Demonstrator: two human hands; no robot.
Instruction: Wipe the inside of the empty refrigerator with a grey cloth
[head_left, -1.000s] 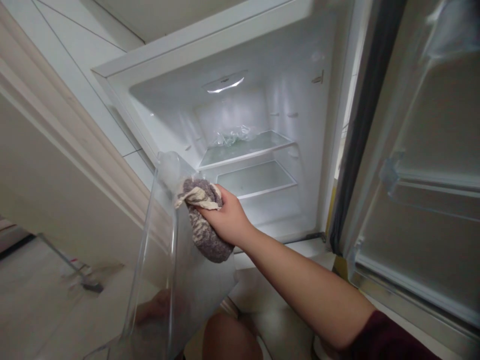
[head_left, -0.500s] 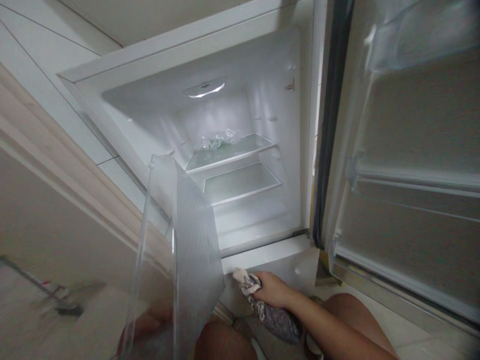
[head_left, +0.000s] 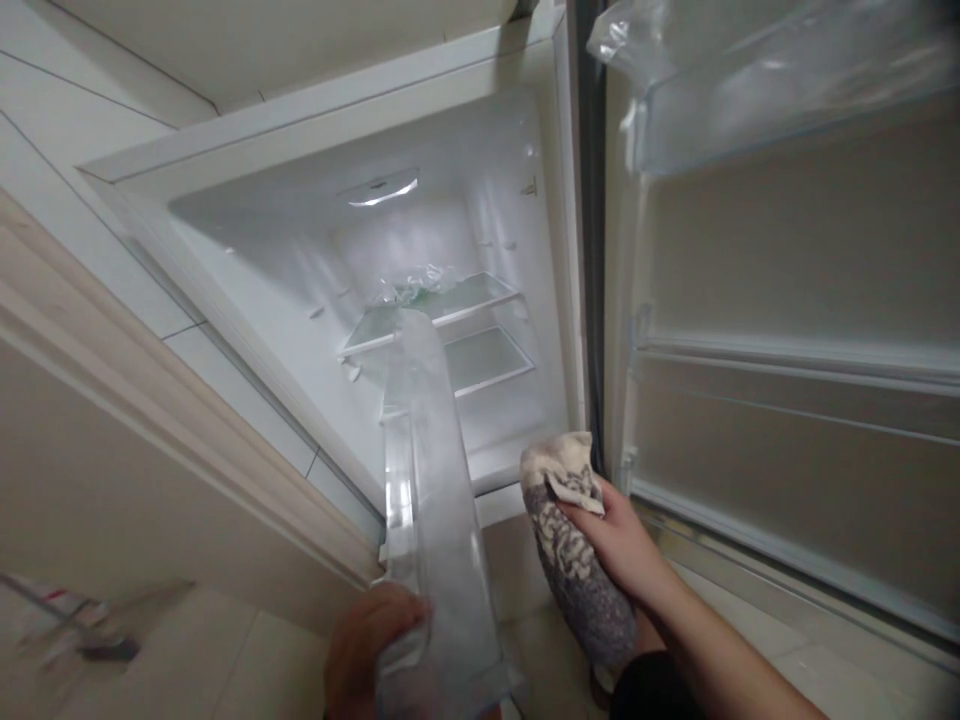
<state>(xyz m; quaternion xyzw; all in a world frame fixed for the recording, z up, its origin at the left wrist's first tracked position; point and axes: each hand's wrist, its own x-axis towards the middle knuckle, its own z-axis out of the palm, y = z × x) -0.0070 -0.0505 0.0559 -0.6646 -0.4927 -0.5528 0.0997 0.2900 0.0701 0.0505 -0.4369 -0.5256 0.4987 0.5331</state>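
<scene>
One clear bin (head_left: 448, 500), my left hand (head_left: 381, 628) pinching its edge, 7 o'clock; one mottled grey-cream cloth (head_left: 570, 560), clutched in my right hand (head_left: 624, 540), 5 o'clock; two shelves (head_left: 480, 294), 12.

cloth (head_left: 574, 565): grey, cream mottling | bin (head_left: 444, 500): colourless | fridge lining (head_left: 262, 280): white | gasket (head_left: 591, 200): dark grey

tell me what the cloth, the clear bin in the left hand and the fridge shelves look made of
Cloth: soft fabric, perhaps knit or terry; it bunches and looks fuzzy.
Clear bin: likely hard plastic, glossy, partly cloudy; see-through with bright highlights.
Fridge shelves: probably glass with pale plastic trim; flat, greenish-grey, translucent panels.
</scene>
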